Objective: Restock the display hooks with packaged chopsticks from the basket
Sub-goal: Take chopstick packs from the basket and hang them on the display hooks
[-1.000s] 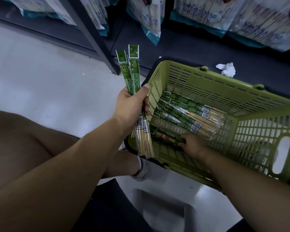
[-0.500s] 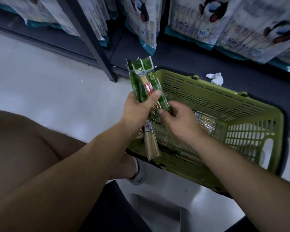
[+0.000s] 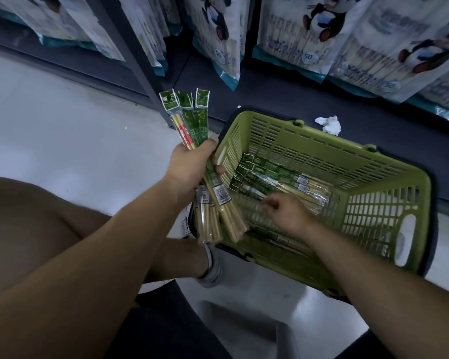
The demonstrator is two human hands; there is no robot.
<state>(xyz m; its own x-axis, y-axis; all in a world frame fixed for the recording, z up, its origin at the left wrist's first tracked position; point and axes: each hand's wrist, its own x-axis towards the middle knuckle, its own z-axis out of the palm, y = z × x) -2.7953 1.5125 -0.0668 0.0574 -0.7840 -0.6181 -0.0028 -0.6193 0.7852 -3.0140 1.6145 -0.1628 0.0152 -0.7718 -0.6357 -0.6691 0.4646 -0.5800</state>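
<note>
Three packs of chopsticks [image 3: 192, 120] are fanning upward from the left hand [image 3: 192, 164], whose fingers are clamping them mid-length just over the near corner of the green basket [image 3: 322, 141], where more loose packs [image 3: 270, 177] are lying across the bottom. The right hand [image 3: 287, 212] is reaching in over that pile with curled fingers, though whether they are pinching a pack cannot be told. Gathering appears to be the step under way beside the floor-level shelf; the next move is calling for another pack lifted cleanly, then the bundle carried to hooks not showing among the panda-printed bags [image 3: 309, 35].
</note>
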